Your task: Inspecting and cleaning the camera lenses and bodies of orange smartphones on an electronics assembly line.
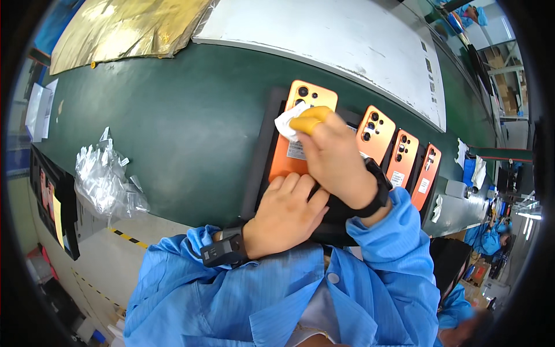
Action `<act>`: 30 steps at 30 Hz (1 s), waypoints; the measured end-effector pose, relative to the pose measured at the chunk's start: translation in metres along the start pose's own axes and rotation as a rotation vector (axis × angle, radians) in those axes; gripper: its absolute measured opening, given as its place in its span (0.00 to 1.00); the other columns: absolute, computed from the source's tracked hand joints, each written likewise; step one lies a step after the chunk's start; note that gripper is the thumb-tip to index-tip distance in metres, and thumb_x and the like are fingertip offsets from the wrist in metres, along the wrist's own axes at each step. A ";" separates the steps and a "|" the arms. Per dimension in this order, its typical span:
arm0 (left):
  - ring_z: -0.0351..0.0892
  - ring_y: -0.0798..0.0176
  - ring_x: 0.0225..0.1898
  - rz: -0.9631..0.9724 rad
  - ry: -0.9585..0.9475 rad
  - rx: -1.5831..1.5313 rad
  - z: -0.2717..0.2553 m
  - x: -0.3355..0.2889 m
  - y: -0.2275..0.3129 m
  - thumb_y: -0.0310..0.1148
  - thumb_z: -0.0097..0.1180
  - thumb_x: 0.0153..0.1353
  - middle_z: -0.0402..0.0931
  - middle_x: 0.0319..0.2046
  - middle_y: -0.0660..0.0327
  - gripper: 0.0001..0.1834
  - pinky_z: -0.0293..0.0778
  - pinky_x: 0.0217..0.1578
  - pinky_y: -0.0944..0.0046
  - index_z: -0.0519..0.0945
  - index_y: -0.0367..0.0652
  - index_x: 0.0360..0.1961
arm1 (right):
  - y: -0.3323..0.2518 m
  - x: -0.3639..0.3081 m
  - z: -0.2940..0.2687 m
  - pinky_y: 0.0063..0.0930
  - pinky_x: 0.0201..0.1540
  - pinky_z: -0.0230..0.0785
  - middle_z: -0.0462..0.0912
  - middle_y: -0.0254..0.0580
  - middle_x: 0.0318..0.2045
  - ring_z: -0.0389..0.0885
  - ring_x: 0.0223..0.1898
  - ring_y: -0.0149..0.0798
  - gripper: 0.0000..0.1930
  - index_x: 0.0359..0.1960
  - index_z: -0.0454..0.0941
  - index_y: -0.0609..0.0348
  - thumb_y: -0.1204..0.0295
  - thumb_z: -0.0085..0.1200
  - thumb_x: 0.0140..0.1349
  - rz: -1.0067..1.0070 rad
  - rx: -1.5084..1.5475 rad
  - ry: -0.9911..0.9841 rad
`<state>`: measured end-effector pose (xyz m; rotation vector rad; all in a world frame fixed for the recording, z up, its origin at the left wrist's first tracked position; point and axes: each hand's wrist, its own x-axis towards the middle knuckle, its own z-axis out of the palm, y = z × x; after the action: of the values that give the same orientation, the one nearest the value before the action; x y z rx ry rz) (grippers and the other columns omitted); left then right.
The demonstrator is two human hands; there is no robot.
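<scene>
An orange smartphone [281, 163] lies back up on a black tray [261, 151], its round camera lenses at the far end and a white label lower down. My right hand [338, 159], with yellow finger cots on its fingertips, pinches a white wipe [287, 122] against the phone's back, just below the lenses. My left hand [287, 213] is closed over the near end of the same phone, holding it steady. To the right, a second orange phone [378, 136], a third phone [403, 156] and a fourth phone [426, 176] lie in a row, also back up.
A crumpled heap of clear plastic bags [110, 179] sits on the green table [191, 127] at left. Across the back lie a white board [324, 34] and a gold sheet [127, 32]. A black bin [55, 202] stands left; other people work at far right.
</scene>
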<state>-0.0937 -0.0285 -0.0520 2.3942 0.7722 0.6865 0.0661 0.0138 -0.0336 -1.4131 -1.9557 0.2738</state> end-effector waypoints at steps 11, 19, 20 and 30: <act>0.76 0.57 0.41 -0.065 -0.045 -0.019 -0.014 0.007 -0.025 0.37 0.69 0.52 0.74 0.36 0.60 0.20 0.73 0.42 0.59 0.79 0.44 0.45 | 0.023 0.044 0.018 0.42 0.36 0.74 0.80 0.49 0.33 0.79 0.34 0.55 0.06 0.38 0.83 0.60 0.77 0.60 0.59 0.049 -0.161 0.061; 0.75 0.59 0.41 -0.033 -0.062 -0.109 -0.012 0.002 -0.031 0.38 0.68 0.53 0.74 0.35 0.62 0.19 0.72 0.42 0.60 0.79 0.44 0.44 | -0.002 0.016 0.016 0.42 0.37 0.72 0.78 0.49 0.38 0.78 0.37 0.53 0.06 0.35 0.81 0.59 0.75 0.63 0.57 0.022 -0.319 -0.035; 0.74 0.60 0.40 -0.028 -0.092 -0.110 -0.012 0.000 -0.031 0.39 0.68 0.53 0.74 0.35 0.63 0.22 0.71 0.42 0.61 0.79 0.43 0.48 | 0.000 0.013 0.017 0.44 0.38 0.72 0.78 0.49 0.37 0.78 0.37 0.54 0.07 0.35 0.81 0.59 0.74 0.64 0.57 0.029 -0.344 -0.039; 0.74 0.62 0.41 -0.047 -0.062 -0.140 -0.014 -0.001 -0.033 0.41 0.68 0.53 0.74 0.35 0.64 0.28 0.71 0.42 0.62 0.79 0.41 0.54 | 0.019 0.040 0.014 0.45 0.34 0.70 0.78 0.48 0.32 0.76 0.30 0.53 0.06 0.37 0.80 0.61 0.76 0.62 0.58 -0.012 -0.358 -0.100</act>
<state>-0.1152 -0.0014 -0.0619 2.2532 0.7273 0.6239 0.0646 0.0602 -0.0372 -1.6368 -2.1725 -0.0160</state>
